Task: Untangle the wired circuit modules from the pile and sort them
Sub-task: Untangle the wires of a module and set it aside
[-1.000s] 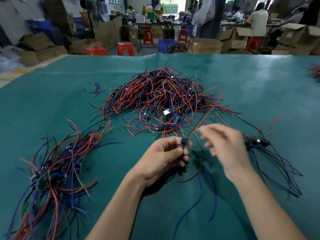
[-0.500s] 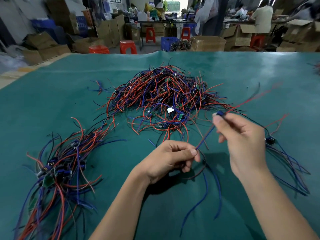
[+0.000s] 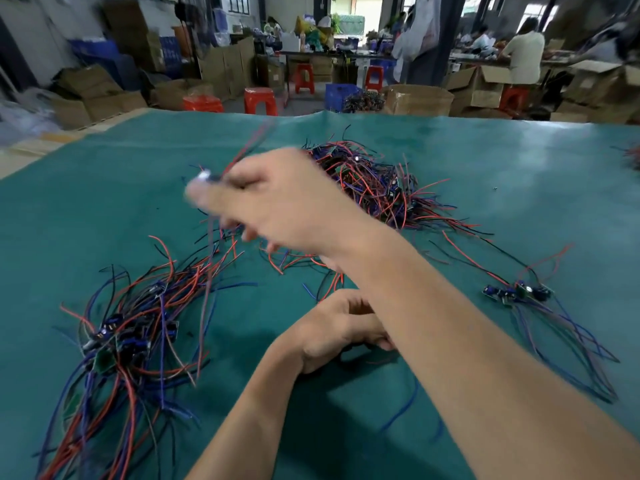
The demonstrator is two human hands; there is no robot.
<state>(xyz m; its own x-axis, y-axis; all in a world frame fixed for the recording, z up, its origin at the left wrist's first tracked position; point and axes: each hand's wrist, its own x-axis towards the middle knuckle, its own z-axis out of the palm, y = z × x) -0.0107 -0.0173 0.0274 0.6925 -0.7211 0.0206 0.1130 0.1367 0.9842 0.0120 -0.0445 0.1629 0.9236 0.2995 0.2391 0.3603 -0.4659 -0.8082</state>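
Note:
The tangled pile of red, blue and black wired modules lies mid-table, partly hidden by my right arm. My right hand is blurred and reaches across to the left, above the table. It pinches one wired module whose wires trail up and down from the fingers. Below it, the sorted bundle spreads over the left side. My left hand rests near the table under my right forearm, fingers curled round dark wires. A small group of modules lies at the right.
The green mat covers the table. Loose blue wires lie near the front edge. More red wires show at the far right edge. Beyond the table stand cardboard boxes, red stools and people working.
My right hand has swung from the right of centre up and over to the left, carrying the module across my left arm. My left hand stays low and has shifted slightly right.

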